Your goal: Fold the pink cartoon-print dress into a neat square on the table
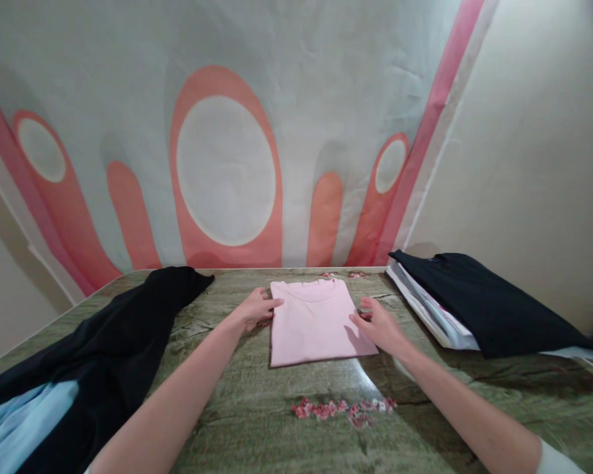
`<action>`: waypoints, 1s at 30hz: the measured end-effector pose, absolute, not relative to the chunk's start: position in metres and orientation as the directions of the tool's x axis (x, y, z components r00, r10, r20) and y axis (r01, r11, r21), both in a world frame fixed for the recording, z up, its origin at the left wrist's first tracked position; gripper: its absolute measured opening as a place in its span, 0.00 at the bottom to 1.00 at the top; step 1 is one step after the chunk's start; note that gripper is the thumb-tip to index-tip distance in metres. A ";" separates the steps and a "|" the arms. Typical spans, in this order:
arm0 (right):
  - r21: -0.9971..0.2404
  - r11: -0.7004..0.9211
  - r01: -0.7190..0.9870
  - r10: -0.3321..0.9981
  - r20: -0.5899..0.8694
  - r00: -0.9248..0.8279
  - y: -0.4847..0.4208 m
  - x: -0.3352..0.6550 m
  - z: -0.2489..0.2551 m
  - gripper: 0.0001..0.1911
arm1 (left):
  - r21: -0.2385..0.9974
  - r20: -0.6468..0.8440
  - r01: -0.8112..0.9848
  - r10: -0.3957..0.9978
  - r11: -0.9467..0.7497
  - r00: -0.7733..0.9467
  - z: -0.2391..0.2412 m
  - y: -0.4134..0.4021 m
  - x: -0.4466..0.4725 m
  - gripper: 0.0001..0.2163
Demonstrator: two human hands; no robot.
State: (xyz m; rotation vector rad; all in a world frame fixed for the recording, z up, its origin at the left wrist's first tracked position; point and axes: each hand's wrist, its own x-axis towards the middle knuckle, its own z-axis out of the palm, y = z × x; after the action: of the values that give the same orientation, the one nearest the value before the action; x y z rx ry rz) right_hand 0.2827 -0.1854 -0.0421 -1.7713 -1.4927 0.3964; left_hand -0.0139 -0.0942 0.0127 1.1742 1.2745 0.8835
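Observation:
A light pink T-shirt (pixel 313 326), folded into a neat flat rectangle with its neckline at the far side, lies on the table in front of me. My left hand (pixel 255 309) is at its left edge, with the thumb reaching onto the fabric and the other fingers loosely bent beside it. On the opposite side, my right hand (pixel 379 325) has its thumb at the shirt's right edge. A gap shows between that thumb and the bent fingers. Neither hand appears to grip the cloth, which lies flat.
To the left, a black garment (pixel 128 322) lies crumpled with a light blue cloth (pixel 29 421) partly over it. A stack of folded clothes, a black one (pixel 494 303) on top, is at the right. The wood-patterned tabletop (pixel 257 421) meets a wall with a pink-patterned hanging (pixel 296 131).

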 end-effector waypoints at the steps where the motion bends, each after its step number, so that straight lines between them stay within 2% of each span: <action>1: -0.730 -0.036 0.682 0.934 0.219 0.284 -0.184 0.281 -0.040 0.31 | 0.959 -0.280 0.086 0.949 0.270 0.143 0.014 -0.093 -0.015 0.35; 5: -0.740 -0.109 0.663 0.930 0.159 0.331 -0.179 0.283 -0.034 0.31 | 0.918 -0.389 0.037 0.879 0.395 0.275 0.013 -0.086 -0.019 0.22; 8: -0.796 -0.209 0.569 0.939 -0.001 0.343 -0.177 0.286 -0.029 0.32 | 0.908 -0.396 0.032 0.827 0.419 0.398 0.007 -0.085 -0.018 0.13; 10: -0.845 -0.291 0.448 0.934 -0.149 0.326 -0.178 0.286 -0.026 0.32 | 0.901 -0.404 0.036 0.808 0.432 0.428 0.004 -0.087 -0.015 0.13; 12: -0.877 -0.352 0.326 0.921 -0.264 0.285 -0.180 0.286 -0.021 0.27 | 0.897 -0.404 0.037 0.786 0.440 0.467 0.005 -0.091 -0.011 0.14; 15: -0.893 -0.386 0.230 0.921 -0.356 0.160 -0.186 0.285 -0.014 0.12 | 0.893 -0.392 0.022 0.755 0.449 0.525 0.009 -0.099 -0.005 0.17; 18: -0.896 -0.399 0.193 0.916 -0.396 0.058 -0.194 0.282 -0.009 0.12 | 0.890 -0.396 0.010 0.763 0.455 0.512 0.011 -0.104 -0.001 0.16; 21: -0.920 -0.367 0.140 0.930 -0.368 0.021 -0.202 0.276 -0.007 0.13 | 0.886 -0.419 0.014 0.788 0.463 0.450 0.012 -0.105 0.000 0.13; 23: -0.949 -0.288 0.129 0.957 -0.289 0.012 -0.209 0.269 -0.008 0.13 | 0.884 -0.429 0.007 0.804 0.468 0.412 0.012 -0.106 0.001 0.11; 27: -0.969 -0.068 0.238 0.997 -0.059 0.045 -0.224 0.253 -0.017 0.10 | 0.863 -0.443 -0.061 0.810 0.501 0.385 0.013 -0.109 0.003 0.08; 30: -0.957 0.032 0.288 0.997 0.049 0.052 -0.233 0.244 -0.024 0.09 | 0.842 -0.460 -0.105 0.807 0.529 0.370 0.015 -0.111 0.005 0.06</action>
State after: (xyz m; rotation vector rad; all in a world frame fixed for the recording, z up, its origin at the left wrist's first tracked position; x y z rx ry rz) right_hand 0.2439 -0.2330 -0.0239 -1.4141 -1.3927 0.9833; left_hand 0.0046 -0.1108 0.0150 0.8219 1.0287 0.6783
